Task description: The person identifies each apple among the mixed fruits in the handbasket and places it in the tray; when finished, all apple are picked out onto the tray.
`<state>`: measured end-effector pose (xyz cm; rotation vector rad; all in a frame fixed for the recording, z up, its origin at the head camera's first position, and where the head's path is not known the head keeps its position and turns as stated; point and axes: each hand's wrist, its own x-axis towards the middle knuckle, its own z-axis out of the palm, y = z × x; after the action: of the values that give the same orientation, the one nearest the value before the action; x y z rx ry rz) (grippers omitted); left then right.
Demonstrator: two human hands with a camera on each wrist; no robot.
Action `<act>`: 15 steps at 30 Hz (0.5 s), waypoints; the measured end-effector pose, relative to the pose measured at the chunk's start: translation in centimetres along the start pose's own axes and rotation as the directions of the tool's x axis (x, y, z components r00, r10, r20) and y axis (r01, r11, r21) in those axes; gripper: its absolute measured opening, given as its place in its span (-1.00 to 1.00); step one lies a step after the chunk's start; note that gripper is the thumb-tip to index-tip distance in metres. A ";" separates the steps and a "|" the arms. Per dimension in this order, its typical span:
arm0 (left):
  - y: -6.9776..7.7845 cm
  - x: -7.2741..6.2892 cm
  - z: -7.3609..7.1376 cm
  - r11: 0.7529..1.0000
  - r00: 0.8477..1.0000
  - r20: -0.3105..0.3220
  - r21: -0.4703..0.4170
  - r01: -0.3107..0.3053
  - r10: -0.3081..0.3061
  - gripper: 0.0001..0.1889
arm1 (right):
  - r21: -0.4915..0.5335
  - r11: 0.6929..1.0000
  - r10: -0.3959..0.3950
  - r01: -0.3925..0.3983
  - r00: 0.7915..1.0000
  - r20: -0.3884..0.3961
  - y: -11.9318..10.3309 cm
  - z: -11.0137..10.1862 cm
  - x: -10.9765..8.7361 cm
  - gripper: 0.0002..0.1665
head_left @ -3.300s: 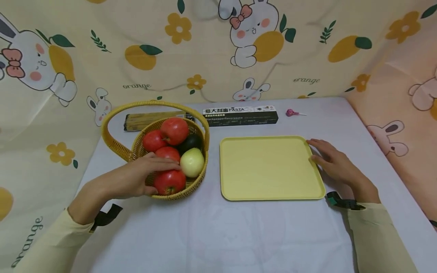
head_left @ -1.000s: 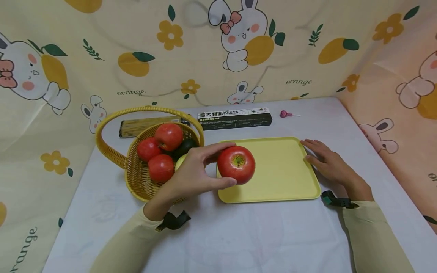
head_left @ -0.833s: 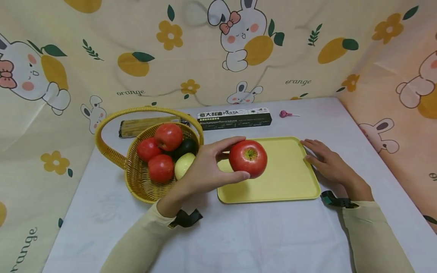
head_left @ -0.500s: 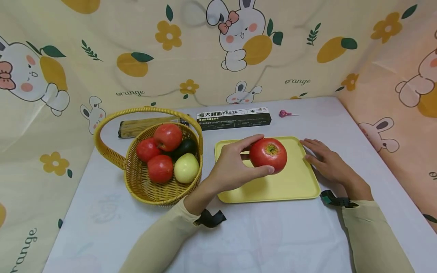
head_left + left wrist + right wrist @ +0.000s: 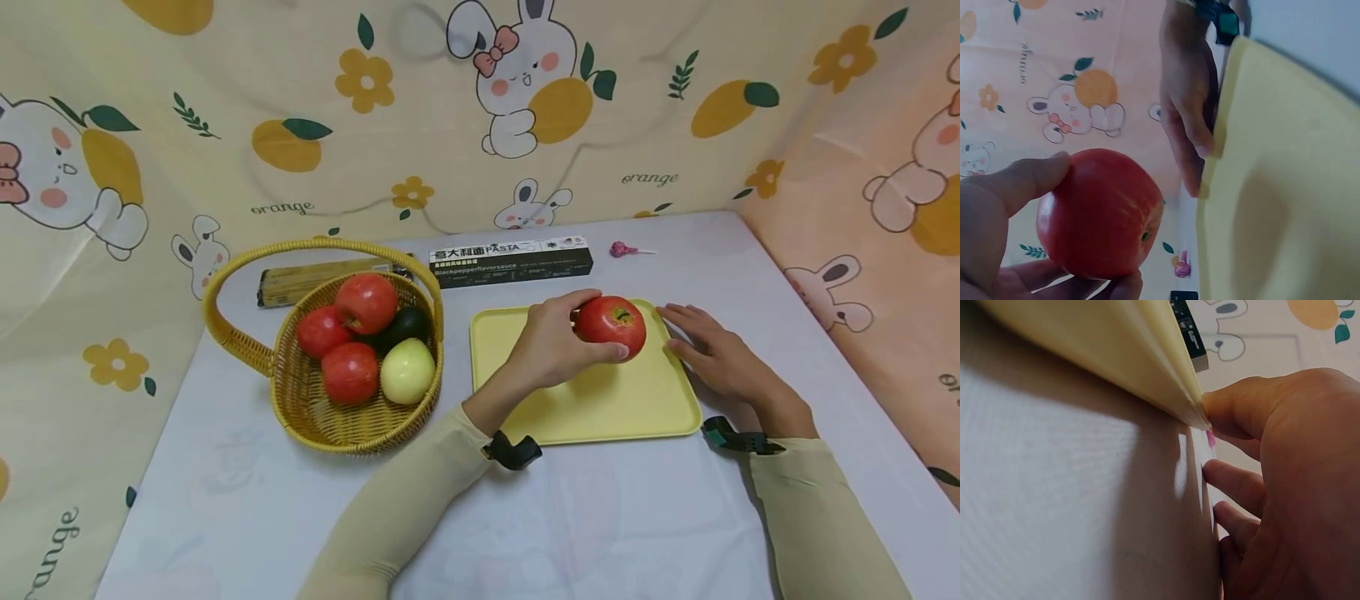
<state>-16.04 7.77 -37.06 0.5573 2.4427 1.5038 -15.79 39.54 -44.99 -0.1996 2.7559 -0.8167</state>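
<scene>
My left hand (image 5: 557, 340) grips a red apple (image 5: 613, 327) between thumb and fingers, above the right part of a yellow tray (image 5: 592, 408). In the left wrist view the apple (image 5: 1100, 212) hangs clear of the tray (image 5: 1297, 137), which carries a shadow. My right hand (image 5: 720, 357) lies at the tray's right edge with relaxed fingers; in the right wrist view its thumb (image 5: 1235, 409) touches the rim. Left of the tray stands a wicker basket (image 5: 315, 417) holding three red apples (image 5: 350, 373), a pale yellow-green round fruit (image 5: 408, 371) and a dark green fruit (image 5: 405, 329).
Behind the basket lies a pack of spaghetti (image 5: 300, 283), partly hidden by the handle (image 5: 240, 337). A black and white pasta box (image 5: 510, 262) sits behind the tray. Farther right is a pink lollipop (image 5: 621, 249). A printed cloth backdrop (image 5: 450, 108) rises behind the white table (image 5: 225, 492).
My left hand has taken the apple from the front of the basket and carried it rightward over the tray. The right hand stays at the tray's edge.
</scene>
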 end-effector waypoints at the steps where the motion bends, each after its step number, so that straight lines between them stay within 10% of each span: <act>1: -0.1 0.4 0.3 1.000 1.000 0.004 0.024 0.003 -0.003 -0.19 | 0.000 1.000 -0.002 0.002 1.000 0.001 0.0 0.0 0.0 -0.13; 15: -1.5 5.0 3.3 0.975 0.990 0.075 0.198 0.102 -0.119 -0.18 | 0.008 1.000 -0.027 0.027 1.000 -0.010 0.1 0.0 -0.1 -0.15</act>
<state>-19.64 11.94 -39.80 0.5003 2.5235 1.1822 -15.69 39.63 -45.00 -0.2318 2.7643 -0.8371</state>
